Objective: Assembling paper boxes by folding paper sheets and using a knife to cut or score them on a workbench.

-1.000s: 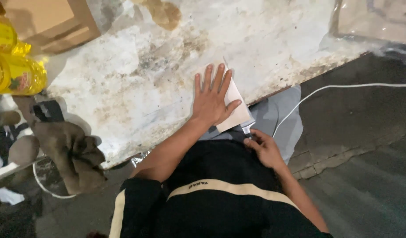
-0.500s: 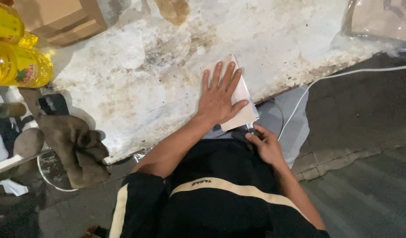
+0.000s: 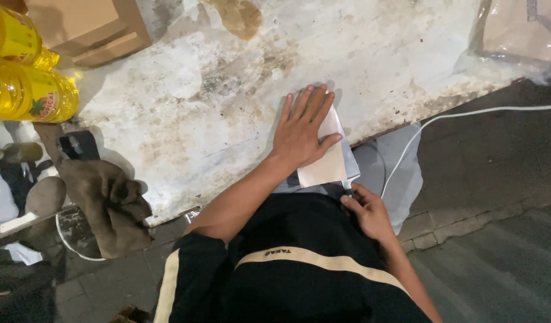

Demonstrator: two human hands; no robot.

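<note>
left hand (image 3: 302, 128) flat on white paper (image 3: 324, 164), stained tabletop (image 3: 186, 113).
l. fingers spread, gripping nothing; right hand (image 3: 365, 209) curled at paper's lower corner, grip unclear.

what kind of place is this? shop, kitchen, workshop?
Likely a makeshift outdoor or back-of-shop work spot, not a kitchen. A stained white slab serves as the table over paved ground, with yellow oil bottles and a cardboard box stacked at its edge.
</note>
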